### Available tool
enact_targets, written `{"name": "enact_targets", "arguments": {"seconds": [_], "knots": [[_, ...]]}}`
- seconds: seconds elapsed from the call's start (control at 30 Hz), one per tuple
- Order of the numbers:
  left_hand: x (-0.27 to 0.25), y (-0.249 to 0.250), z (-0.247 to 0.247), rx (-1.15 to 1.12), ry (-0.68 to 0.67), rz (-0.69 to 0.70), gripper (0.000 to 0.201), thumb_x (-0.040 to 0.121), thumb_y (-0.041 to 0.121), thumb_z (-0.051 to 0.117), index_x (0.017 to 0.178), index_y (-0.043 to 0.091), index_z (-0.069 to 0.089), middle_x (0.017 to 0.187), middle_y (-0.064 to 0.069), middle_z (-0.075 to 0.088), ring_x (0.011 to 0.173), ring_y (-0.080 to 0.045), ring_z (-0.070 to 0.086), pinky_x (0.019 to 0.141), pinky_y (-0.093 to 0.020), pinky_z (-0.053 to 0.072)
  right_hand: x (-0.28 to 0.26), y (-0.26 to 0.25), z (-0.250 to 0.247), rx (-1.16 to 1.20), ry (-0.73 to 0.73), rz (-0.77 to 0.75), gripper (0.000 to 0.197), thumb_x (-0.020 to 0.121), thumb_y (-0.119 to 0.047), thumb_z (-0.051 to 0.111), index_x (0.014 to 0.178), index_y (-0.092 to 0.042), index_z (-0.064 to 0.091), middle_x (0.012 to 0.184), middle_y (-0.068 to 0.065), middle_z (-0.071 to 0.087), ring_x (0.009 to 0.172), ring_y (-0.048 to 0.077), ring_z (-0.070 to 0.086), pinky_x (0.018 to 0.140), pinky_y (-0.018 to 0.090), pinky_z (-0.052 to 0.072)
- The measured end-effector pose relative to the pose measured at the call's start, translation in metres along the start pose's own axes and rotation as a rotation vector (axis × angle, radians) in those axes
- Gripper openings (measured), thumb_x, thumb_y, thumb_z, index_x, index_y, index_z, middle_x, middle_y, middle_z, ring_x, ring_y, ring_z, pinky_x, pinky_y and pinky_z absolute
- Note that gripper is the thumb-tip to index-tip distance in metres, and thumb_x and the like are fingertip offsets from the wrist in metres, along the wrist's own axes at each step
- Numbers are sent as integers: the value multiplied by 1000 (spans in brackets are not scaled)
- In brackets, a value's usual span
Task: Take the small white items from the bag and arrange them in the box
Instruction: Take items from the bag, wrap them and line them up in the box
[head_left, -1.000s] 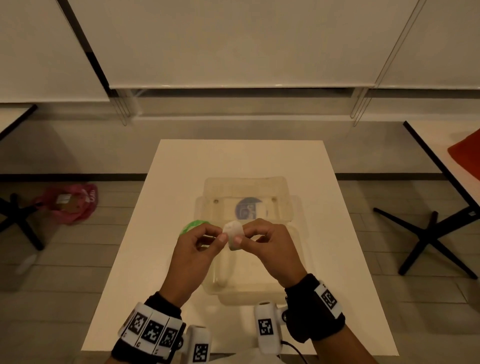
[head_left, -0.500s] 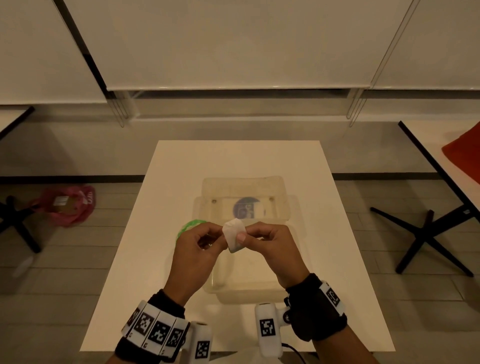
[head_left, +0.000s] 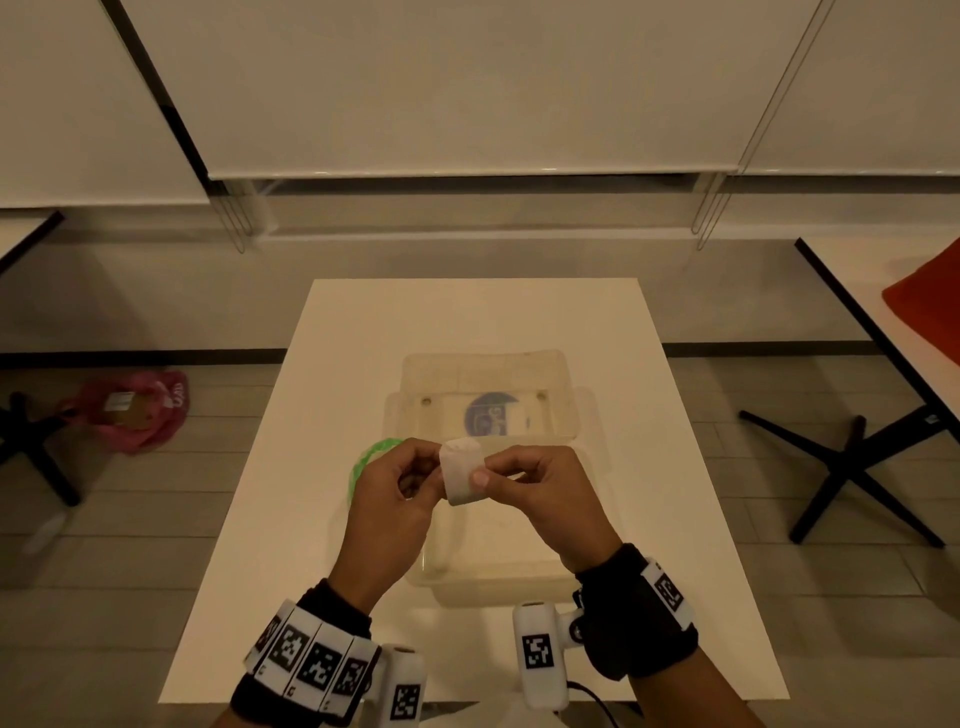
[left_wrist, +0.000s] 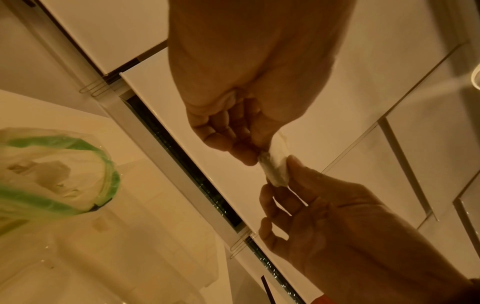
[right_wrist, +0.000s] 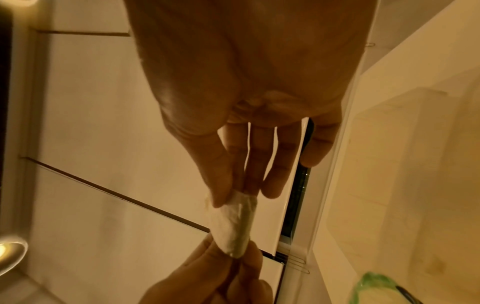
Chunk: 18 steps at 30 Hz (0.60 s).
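both hands, left hand and right hand, pinch one small white item (above the box).

A white packet; a clear bag with a green rim; black-and-white square-patterned wristbands; a pink bag.

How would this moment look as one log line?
left hand: pinches white item | right hand: pinches it too | item: above box

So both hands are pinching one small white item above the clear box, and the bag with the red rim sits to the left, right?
Nearly. The bag has a green rim, not red, as the left wrist view shows. Both the left hand and right hand do pinch the small white item above the clear box.
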<state>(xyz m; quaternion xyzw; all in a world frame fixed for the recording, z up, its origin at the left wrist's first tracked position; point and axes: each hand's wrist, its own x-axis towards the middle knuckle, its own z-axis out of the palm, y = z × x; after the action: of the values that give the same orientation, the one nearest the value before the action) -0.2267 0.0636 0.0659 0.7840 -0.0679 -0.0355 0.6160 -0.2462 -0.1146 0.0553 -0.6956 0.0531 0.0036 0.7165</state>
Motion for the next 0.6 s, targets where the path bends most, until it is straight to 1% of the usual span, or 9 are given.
{"name": "enact_targets", "arguments": {"seconds": [0.07, 0.17, 0.23, 0.3, 0.4, 0.47, 0.53, 0.6], "knots": [[0, 3, 0, -30, -20, -28, 18, 88, 5, 73, 100, 17, 71, 86, -6, 74, 83, -26, 70, 78, -36, 58, 1, 0, 0, 8, 25, -12, 6, 81, -13, 79, 84, -7, 79, 85, 6, 76, 82, 16, 67, 74, 25, 52], [0, 6, 0, -20, -72, -38, 29, 83, 8, 79, 108, 19, 68, 85, -5, 74, 82, -25, 70, 79, -41, 58, 2, 0, 0, 45, 19, -22, 4, 82, -11, 79, 84, -8, 79, 83, 9, 76, 82, 19, 67, 76, 27, 54], [2, 8, -1, -23, -44, -24, 29, 84, 9, 78, 108, 21, 68, 79, -7, 73, 79, -27, 69, 79, -45, 57, 2, 0, 1, 22, 24, -29, 4, 81, -11, 79, 82, -8, 79, 82, 8, 76, 79, 16, 66, 73, 26, 52], [3, 7, -2, -34, -8, -9, 30, 85, 7, 77, 109, 23, 68, 77, -7, 72, 79, -28, 68, 80, -44, 56, 3, -1, 1, -5, 21, -33, 3, 81, -10, 79, 81, -8, 79, 82, 7, 76, 75, 10, 64, 69, 23, 49], [5, 5, 0, -63, 22, -36, 35, 88, -3, 69, 112, 21, 65, 87, -2, 75, 86, -21, 71, 84, -39, 57, 5, -1, -1, 27, 41, -25, 2, 81, -10, 79, 82, -8, 79, 84, 9, 75, 75, 9, 63, 70, 25, 50], [6, 7, 0, -105, 39, -65, 33, 91, -6, 62, 111, 20, 66, 94, 1, 74, 88, -15, 71, 85, -37, 55, 6, 0, -2, 12, 62, -28, 3, 82, -12, 79, 82, -9, 79, 84, 7, 75, 76, 9, 63, 72, 27, 50], [7, 10, -1, -89, 22, -57, 28, 93, -1, 62, 107, 22, 70, 101, 4, 74, 92, -14, 69, 86, -40, 56, 6, 1, -3, -23, 50, -38, 3, 82, -13, 78, 81, -10, 79, 83, 3, 76, 77, 9, 64, 72, 26, 50], [8, 11, -3, -39, -7, -21, 19, 92, 8, 67, 101, 24, 73, 100, 5, 74, 93, -19, 68, 85, -46, 57, 5, 1, -3, -30, 31, -54, 3, 82, -12, 78, 80, -10, 78, 82, 2, 75, 76, 9, 64, 71, 26, 50]]}}
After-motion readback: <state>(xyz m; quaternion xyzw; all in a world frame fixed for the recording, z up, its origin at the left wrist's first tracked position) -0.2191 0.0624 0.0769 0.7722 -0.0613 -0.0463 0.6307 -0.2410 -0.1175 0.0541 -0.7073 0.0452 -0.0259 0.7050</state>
